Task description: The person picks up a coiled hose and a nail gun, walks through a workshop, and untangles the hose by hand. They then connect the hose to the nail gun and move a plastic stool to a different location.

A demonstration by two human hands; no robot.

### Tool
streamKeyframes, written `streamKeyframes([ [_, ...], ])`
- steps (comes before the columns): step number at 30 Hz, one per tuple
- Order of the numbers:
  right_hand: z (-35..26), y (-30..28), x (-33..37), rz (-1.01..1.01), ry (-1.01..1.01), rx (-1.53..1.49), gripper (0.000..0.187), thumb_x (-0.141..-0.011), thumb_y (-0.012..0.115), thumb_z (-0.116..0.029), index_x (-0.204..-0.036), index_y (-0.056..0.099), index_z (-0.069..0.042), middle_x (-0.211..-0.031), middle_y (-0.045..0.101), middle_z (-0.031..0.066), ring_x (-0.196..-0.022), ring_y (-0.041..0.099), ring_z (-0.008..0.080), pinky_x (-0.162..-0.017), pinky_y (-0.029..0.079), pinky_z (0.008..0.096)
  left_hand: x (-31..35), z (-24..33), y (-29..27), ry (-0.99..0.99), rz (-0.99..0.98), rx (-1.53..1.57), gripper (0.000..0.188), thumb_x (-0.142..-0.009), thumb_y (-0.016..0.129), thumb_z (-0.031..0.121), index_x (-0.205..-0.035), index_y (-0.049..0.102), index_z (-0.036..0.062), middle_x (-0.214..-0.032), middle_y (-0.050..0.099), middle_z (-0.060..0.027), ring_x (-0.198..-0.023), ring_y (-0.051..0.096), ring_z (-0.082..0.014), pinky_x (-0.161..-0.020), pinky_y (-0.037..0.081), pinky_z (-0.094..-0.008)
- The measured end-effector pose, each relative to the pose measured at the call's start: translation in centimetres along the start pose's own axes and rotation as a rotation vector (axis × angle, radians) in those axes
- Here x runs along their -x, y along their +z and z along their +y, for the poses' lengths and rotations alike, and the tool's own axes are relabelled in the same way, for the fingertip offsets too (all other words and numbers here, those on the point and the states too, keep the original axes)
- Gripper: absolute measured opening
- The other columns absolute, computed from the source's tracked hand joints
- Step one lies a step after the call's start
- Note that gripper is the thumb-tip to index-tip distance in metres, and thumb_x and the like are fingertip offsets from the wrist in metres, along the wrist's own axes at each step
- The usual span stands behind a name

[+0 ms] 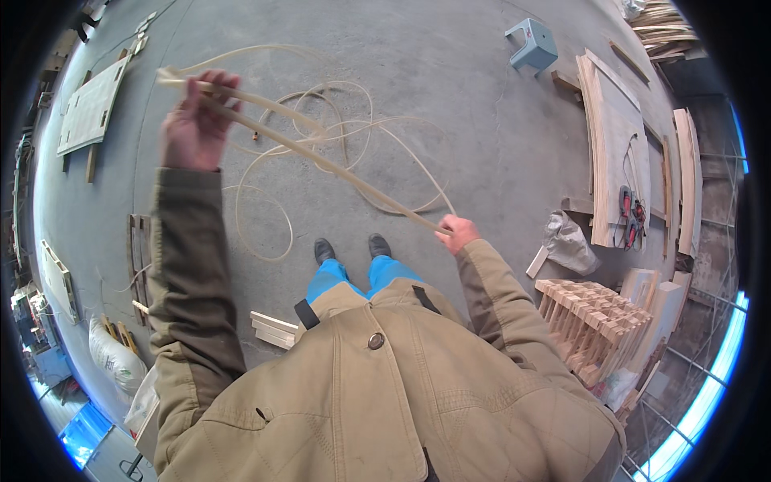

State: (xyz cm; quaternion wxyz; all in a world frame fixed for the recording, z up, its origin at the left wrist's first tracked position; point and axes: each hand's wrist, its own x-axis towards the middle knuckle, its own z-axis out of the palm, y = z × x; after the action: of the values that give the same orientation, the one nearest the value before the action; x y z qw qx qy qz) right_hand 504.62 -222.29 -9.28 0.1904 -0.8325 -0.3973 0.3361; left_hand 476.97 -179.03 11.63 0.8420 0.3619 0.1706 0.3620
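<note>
A long pale, translucent hose point(328, 163) is stretched between my two hands in front of my body. My left hand point(198, 120), raised at the upper left, is closed around strands of it, with a loop sticking out past the fingers. Lower and to the right, my right hand point(458, 234) grips the hose in a fist. From there another length runs back up to the loose coils, which lie in wide rings on the grey concrete floor point(450, 80) ahead of my shoes. A small dark-and-orange fitting point(255, 136) shows by the coils.
A light-blue plastic stool point(533, 46) stands at the far right. Stacked boards point(614, 153) with red-handled tools point(632, 217) on top lie to the right, near a whitish sack point(569, 243) and a wooden block stack point(590, 317). A panel point(95, 108) rests at the left.
</note>
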Motion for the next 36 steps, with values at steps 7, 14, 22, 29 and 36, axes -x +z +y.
streamKeyframes([
  [7,21.3,-5.1,10.6,0.387,0.190,0.133,0.008,-0.076,0.071,-0.008,-0.078,0.063,-0.011,-0.072,0.066,0.0132,-0.070,0.068,0.0307,-0.065,0.054,0.0390,-0.5,21.0,-14.2,0.249,0.078,-0.160,0.043,-0.105,0.044,0.021,-0.130,0.048,-0.0132,-0.132,0.056,-0.0289,-0.124,0.057,-0.0337,-0.095,0.058,-0.0370],
  [14,28.2,-12.3,19.6,0.556,0.454,0.176,0.014,-0.083,0.070,-0.019,-0.087,0.066,-0.006,-0.071,0.064,0.0105,-0.067,0.064,0.0194,-0.066,0.052,0.0373,3.8,26.5,-21.5,0.277,0.163,-0.144,0.040,-0.105,0.045,0.019,-0.127,0.050,-0.0131,-0.127,0.060,-0.0281,-0.118,0.060,-0.0385,-0.095,0.059,-0.0435],
  [22,26.3,-3.0,16.6,-0.143,0.637,-0.208,0.027,-0.079,0.078,-0.022,-0.098,0.071,-0.003,-0.077,0.071,0.0080,-0.067,0.065,0.0190,-0.064,0.052,0.0366,4.0,20.9,-10.4,0.430,0.426,-0.221,0.022,-0.094,0.068,0.020,-0.107,0.064,0.0024,-0.104,0.070,-0.0127,-0.094,0.070,-0.0251,-0.087,0.060,-0.0411],
  [29,18.0,7.6,4.0,-0.499,0.320,-0.008,0.056,-0.074,0.078,-0.003,-0.128,0.061,-0.002,-0.109,0.072,0.0146,-0.103,0.068,0.0227,-0.087,0.056,0.0377,6.1,15.9,0.9,0.414,0.268,-0.301,0.021,-0.096,0.065,0.018,-0.110,0.065,0.0023,-0.101,0.071,-0.0101,-0.100,0.070,-0.0241,-0.088,0.060,-0.0407],
  [36,-1.3,-3.9,-7.7,0.084,-0.039,-0.198,0.039,-0.081,0.069,-0.009,-0.118,0.065,-0.001,-0.096,0.072,0.0160,-0.086,0.069,0.0220,-0.080,0.055,0.0348,11.6,10.7,8.1,0.265,0.052,-0.411,0.025,-0.097,0.063,0.019,-0.113,0.065,0.0004,-0.090,0.072,-0.0103,-0.092,0.072,-0.0236,-0.070,0.063,-0.0322],
])
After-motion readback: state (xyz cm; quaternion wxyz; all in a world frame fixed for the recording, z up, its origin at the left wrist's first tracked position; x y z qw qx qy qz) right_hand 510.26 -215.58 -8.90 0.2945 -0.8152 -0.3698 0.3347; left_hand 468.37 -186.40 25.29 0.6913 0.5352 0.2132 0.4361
